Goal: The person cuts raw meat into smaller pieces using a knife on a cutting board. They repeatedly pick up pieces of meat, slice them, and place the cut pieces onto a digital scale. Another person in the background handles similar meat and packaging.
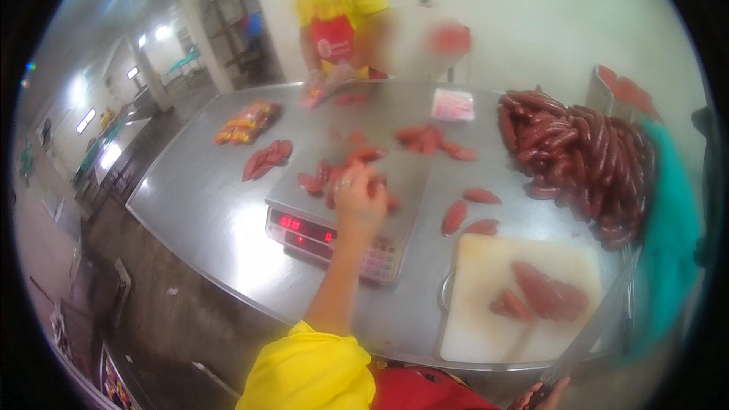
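Observation:
My left hand (358,193) reaches over a digital scale (383,262) with a steel platform and red display. Its fingers are closed on a reddish sausage at the platform, partly hidden by the hand. Several other sausages (310,184) lie around it on the platform. Low at the right edge, my right hand (548,396) grips the handle of a long knife (588,338). The blade slants up and right, past the corner of a white cutting board (486,334). On that board lie sausage pieces (543,292), some pressed together.
A big heap of linked sausages (569,144) covers the table's right side, beside a teal cloth (664,235). Loose sausages (454,217) lie near the board. Packed sausages (249,123) and a white package (453,105) sit farther back. A person in yellow (342,0) works across the table.

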A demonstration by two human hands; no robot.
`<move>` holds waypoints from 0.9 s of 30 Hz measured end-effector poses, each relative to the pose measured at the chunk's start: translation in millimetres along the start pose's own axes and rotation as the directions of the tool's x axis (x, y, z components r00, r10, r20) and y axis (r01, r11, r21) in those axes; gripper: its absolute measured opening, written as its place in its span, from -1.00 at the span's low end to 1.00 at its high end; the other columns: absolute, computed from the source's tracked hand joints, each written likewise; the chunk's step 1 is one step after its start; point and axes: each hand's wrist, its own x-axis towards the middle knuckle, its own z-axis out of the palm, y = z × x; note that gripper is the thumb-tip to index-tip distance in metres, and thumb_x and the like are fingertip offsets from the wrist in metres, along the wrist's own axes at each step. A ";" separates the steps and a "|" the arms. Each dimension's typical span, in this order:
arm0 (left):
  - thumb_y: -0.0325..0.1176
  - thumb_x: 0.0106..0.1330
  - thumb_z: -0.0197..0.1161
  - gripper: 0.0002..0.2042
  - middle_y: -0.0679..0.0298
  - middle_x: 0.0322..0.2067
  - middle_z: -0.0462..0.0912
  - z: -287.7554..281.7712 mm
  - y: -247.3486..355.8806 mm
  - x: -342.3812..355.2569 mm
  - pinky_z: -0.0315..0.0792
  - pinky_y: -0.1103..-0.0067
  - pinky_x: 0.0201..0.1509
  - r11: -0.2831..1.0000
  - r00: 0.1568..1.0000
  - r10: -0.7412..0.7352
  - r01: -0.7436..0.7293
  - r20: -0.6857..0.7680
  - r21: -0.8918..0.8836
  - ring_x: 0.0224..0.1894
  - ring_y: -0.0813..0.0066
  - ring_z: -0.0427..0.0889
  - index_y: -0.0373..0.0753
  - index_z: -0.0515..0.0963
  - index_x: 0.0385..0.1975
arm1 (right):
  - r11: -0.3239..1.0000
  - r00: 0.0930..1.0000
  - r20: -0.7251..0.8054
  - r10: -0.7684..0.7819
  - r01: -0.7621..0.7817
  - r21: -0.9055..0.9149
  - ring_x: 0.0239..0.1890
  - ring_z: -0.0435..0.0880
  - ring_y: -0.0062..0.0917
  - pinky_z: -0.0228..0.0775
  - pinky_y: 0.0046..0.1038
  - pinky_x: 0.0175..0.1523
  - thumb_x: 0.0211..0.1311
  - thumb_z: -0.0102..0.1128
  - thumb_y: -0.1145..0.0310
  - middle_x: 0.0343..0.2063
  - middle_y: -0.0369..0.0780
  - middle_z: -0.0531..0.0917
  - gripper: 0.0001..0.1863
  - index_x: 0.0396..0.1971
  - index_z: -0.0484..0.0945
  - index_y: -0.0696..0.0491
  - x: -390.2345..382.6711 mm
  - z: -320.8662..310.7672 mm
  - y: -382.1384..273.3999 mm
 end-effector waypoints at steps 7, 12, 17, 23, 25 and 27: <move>-0.40 0.11 0.31 -0.73 0.02 -0.01 0.51 5.3 15.0 -70.3 0.30 0.28 0.21 0.987 0.977 0.117 -0.094 0.176 -0.134 0.11 0.07 0.44 -0.26 0.56 -0.16 | 0.997 0.998 0.054 -0.016 0.020 -0.073 -0.88 0.21 -0.58 -0.02 -0.55 -0.79 0.19 -0.21 -0.46 -0.86 -0.37 0.31 -0.33 -0.55 0.40 -0.09 -2.0 20.1 3.0; -0.41 0.17 0.28 -0.82 0.17 -0.17 0.58 18.1 27.7 -130.7 0.37 0.32 0.09 0.902 0.875 0.301 -0.133 0.378 -0.410 -0.04 0.14 0.53 -0.22 0.55 -0.24 | 0.993 0.999 0.034 -0.037 0.041 -0.111 -0.88 0.22 -0.57 -0.01 -0.54 -0.79 0.19 -0.21 -0.45 -0.87 -0.36 0.32 -0.32 -0.58 0.41 -0.07 -3.4 34.5 1.3; -0.37 0.18 0.29 -0.85 0.24 -0.30 0.59 22.8 27.0 -159.8 0.38 0.34 -0.08 0.877 0.789 0.281 0.020 0.546 -0.480 -0.14 0.22 0.56 -0.22 0.53 -0.29 | 0.978 0.994 0.041 -0.100 0.106 -0.180 -0.89 0.22 -0.55 0.02 -0.52 -0.80 0.20 -0.18 -0.43 -0.88 -0.34 0.33 -0.33 -0.60 0.42 -0.05 -13.0 43.7 4.0; -0.34 0.20 0.28 -0.78 0.15 -0.26 0.59 28.5 15.4 -143.9 0.41 0.34 -0.02 0.901 0.836 0.112 0.143 0.538 -0.410 -0.13 0.15 0.56 -0.22 0.50 -0.20 | 0.980 0.993 0.030 -0.111 0.114 -0.162 -0.89 0.22 -0.57 0.05 -0.54 -0.78 0.21 -0.14 -0.41 -0.88 -0.34 0.33 -0.33 -0.59 0.43 -0.02 -23.5 53.8 8.9; -0.34 0.19 0.29 -0.78 0.13 -0.23 0.59 26.9 14.8 -134.0 0.42 0.34 0.00 0.894 0.836 0.110 0.153 0.538 -0.421 -0.11 0.13 0.56 -0.23 0.51 -0.20 | 0.979 0.991 0.027 -0.131 0.133 -0.153 -0.88 0.23 -0.57 0.05 -0.54 -0.78 0.21 -0.13 -0.40 -0.87 -0.35 0.33 -0.33 -0.58 0.43 -0.02 -27.1 56.2 11.6; -0.35 0.18 0.29 -0.77 0.13 -0.21 0.59 21.4 15.8 -123.1 0.42 0.35 0.01 0.888 0.850 0.142 0.117 0.508 -0.445 -0.10 0.12 0.56 -0.23 0.52 -0.19 | 0.975 0.987 0.021 -0.161 0.163 -0.149 -0.87 0.24 -0.58 0.05 -0.55 -0.77 0.21 -0.12 -0.40 -0.86 -0.35 0.34 -0.34 -0.56 0.44 -0.03 -31.0 56.9 14.8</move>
